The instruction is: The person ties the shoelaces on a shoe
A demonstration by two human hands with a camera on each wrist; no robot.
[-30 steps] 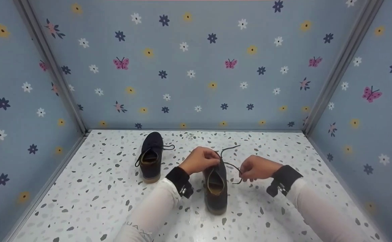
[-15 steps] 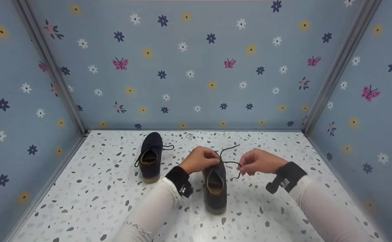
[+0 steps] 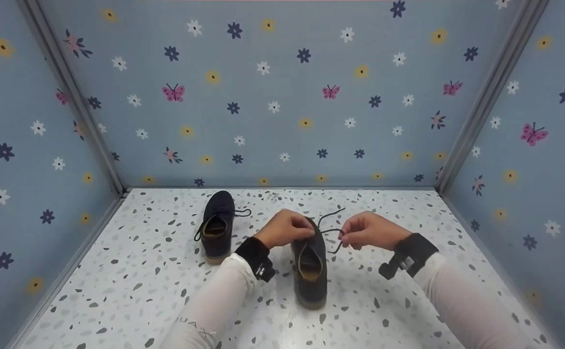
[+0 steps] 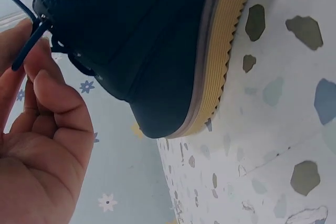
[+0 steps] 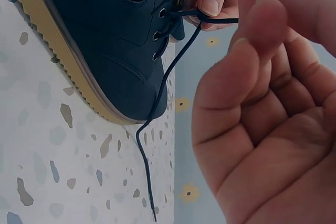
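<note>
A dark navy ankle-high shoe (image 3: 312,294) with a tan sole stands with its toe away from me. My left hand (image 3: 285,229) is over its lacing, finger and thumb pinching the shoelace (image 4: 29,45) close to the eyelets. To the right of the shoe, my right hand (image 3: 373,230) pinches a part of the lace, which doubles into a loop between both hands in the right wrist view. One loose lace end (image 5: 149,169) hangs past the toe there. The left fingertips (image 5: 211,4) show behind the lace.
The matching shoe (image 3: 217,247) stands to the left, its lace sticking out on both sides. Underfoot is a white speckled surface (image 3: 132,291). Blue flowered panels (image 3: 282,97) enclose the back and both sides.
My right hand has risen away from me and drawn slightly nearer the shoe, bending the lace it pinches into a tighter curve. The left hand has barely moved.
</note>
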